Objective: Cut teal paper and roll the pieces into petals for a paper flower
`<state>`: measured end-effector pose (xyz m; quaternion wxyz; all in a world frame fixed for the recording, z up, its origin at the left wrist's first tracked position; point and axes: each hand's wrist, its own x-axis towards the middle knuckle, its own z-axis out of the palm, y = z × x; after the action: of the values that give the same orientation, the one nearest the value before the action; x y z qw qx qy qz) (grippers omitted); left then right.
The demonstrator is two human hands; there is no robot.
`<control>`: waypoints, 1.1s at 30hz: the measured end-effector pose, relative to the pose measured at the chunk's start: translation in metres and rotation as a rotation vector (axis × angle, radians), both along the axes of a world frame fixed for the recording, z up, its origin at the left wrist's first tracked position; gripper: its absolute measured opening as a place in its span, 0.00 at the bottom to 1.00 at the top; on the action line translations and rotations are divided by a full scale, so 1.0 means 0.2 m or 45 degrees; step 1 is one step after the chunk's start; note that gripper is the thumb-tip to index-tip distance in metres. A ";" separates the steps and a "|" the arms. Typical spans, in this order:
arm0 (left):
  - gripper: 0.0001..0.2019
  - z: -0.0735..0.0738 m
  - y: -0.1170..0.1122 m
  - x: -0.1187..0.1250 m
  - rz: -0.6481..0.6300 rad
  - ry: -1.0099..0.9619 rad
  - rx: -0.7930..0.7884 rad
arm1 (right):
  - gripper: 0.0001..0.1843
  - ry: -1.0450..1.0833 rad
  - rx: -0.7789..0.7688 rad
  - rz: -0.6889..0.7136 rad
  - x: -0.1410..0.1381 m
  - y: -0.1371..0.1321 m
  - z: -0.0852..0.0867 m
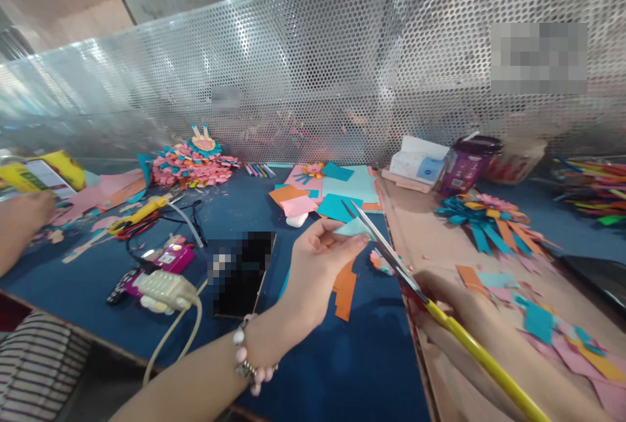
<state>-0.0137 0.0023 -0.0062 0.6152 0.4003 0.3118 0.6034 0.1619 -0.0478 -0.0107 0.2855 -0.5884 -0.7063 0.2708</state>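
My left hand (317,259) pinches a small light-blue paper piece (353,227) between thumb and fingers above the blue table (342,370). My right hand (452,304) grips scissors (386,249) with a red and yellow handle; the open blades meet the paper's edge. Orange paper strips (345,288) lie on the table just under my left hand. A beaded bracelet (247,360) circles my left wrist.
Loose coloured paper squares (337,190), a pink paper flower pile (193,164), a blue-orange paper flower (484,216), a phone (242,272), a plug and cable (166,288), a tissue box (418,161), a purple jar (467,164). Another person's hand (22,216) at left. Perforated metal screen (342,70) behind.
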 end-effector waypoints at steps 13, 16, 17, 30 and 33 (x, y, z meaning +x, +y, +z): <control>0.11 0.01 0.00 0.01 0.021 0.010 0.009 | 0.05 -0.005 0.010 -0.043 -0.01 0.00 -0.01; 0.11 0.00 0.00 0.01 0.021 0.014 0.011 | 0.04 -0.006 0.005 -0.045 -0.01 0.00 -0.01; 0.11 0.00 -0.01 0.01 0.019 0.017 0.013 | 0.04 -0.009 0.005 -0.044 -0.01 0.00 -0.02; 0.09 0.01 -0.01 0.01 0.014 0.056 0.024 | 0.04 -0.044 -0.035 -0.051 0.00 0.00 -0.08; 0.09 0.01 -0.01 0.01 0.018 0.063 0.027 | 0.04 -0.044 -0.007 -0.041 0.00 0.00 -0.09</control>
<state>-0.0124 -0.0003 -0.0040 0.5987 0.4194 0.3233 0.6010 0.1622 -0.0471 -0.0285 0.2761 -0.6050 -0.7008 0.2580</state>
